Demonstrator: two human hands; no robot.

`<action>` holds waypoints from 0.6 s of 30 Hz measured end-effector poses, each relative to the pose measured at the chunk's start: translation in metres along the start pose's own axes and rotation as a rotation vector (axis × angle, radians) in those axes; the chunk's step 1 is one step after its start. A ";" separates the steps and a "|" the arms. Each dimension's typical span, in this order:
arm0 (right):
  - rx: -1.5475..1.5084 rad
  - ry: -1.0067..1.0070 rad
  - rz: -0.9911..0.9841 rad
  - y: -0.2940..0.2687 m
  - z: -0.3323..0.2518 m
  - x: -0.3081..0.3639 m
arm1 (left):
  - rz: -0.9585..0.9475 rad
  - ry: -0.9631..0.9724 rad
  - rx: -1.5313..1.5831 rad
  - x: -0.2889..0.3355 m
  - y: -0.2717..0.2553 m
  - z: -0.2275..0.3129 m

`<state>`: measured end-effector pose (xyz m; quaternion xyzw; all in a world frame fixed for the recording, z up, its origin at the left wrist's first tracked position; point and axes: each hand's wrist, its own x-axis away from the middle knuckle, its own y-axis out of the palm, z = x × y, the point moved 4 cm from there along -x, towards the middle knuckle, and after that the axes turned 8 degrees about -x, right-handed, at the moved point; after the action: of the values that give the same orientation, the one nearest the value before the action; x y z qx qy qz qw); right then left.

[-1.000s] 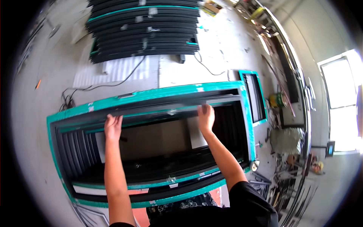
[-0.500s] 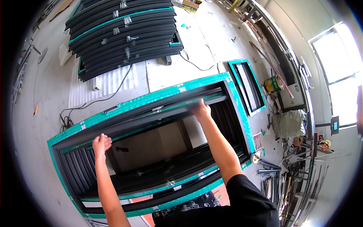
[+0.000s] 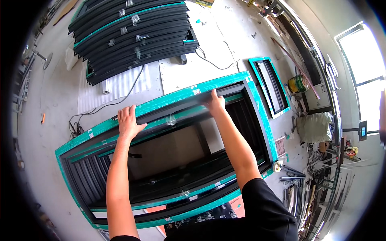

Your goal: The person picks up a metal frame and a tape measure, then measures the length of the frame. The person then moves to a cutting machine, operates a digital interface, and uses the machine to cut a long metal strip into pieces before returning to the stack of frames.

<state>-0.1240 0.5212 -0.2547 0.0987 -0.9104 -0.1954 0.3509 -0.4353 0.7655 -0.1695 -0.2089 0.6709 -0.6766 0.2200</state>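
A large rectangular window frame (image 3: 165, 97), dark with green protective film, lies in front of me with smaller dark frames nested in and under it. Along its far side runs a dark bar (image 3: 181, 105), blurred by motion. My left hand (image 3: 129, 123) is spread over the left part of this bar, fingertips at the green film and thumb pointing right. Farther right, my right hand (image 3: 216, 104) grips the bar near the far right corner, its fingers partly hidden. A bit of clear tape (image 3: 171, 120) hangs from an inner green-edged rail between the hands.
A tall stack of dark frames (image 3: 132, 44) stands beyond, on white sheeting. At right lies a small green-edged frame (image 3: 269, 86), near a bucket (image 3: 298, 84) and a pale sack (image 3: 315, 127). A black cable (image 3: 134, 86) crosses the floor. Loose profiles (image 3: 291, 176) lie at the right.
My left hand has gone from a loosely curled pose above the frame to spread on the far bar, farther right and up. The right hand and bar have shifted slightly toward the far side.
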 end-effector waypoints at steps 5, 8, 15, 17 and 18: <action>0.027 0.019 -0.007 0.004 -0.001 0.003 | 0.035 -0.007 0.038 0.000 -0.003 0.003; 0.027 0.019 -0.038 0.009 -0.004 0.004 | 0.063 -0.020 0.040 0.002 -0.002 0.001; -0.007 0.074 -0.144 0.013 -0.008 0.010 | 0.201 0.011 -0.028 0.005 -0.005 0.006; 0.008 0.128 -0.129 0.006 -0.010 -0.001 | 0.248 0.025 -0.051 0.004 -0.003 0.010; -0.012 0.131 -0.135 0.007 -0.011 -0.003 | 0.228 0.017 -0.054 0.003 -0.003 0.008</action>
<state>-0.1141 0.5256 -0.2459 0.1704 -0.8757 -0.2174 0.3961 -0.4332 0.7572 -0.1663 -0.1314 0.7103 -0.6304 0.2843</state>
